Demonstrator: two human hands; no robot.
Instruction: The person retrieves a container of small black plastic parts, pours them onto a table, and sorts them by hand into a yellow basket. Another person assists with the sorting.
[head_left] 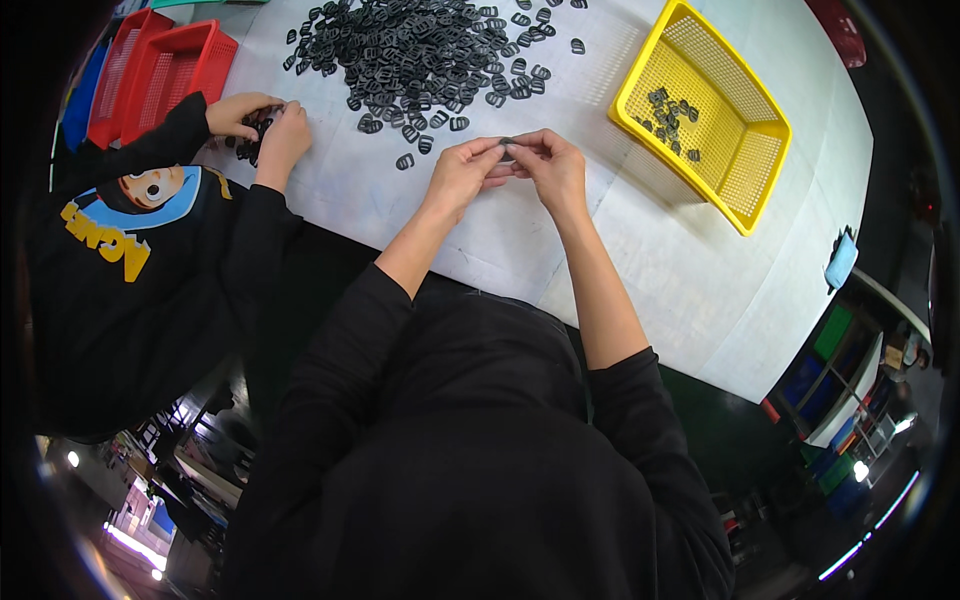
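Above the white table, my left hand (462,172) and my right hand (552,172) meet fingertip to fingertip. Between them they pinch one small black plastic buckle (506,150), mostly covered by the fingers. Just beyond my hands spreads a large pile of black buckles (410,60), with loose ones scattered along its near edge. One stray buckle (404,161) lies left of my left hand. To the right stands a yellow perforated basket (690,185), tilted in view, with a small group of black buckles (668,118) on its bottom.
At my left a person in a black sweatshirt handles black pieces with both hands (262,130) close to the table edge. Red baskets (185,85) stand at the far left. A light-blue object (841,262) is at the table's right edge. White sheeting (700,310) covers the tabletop.
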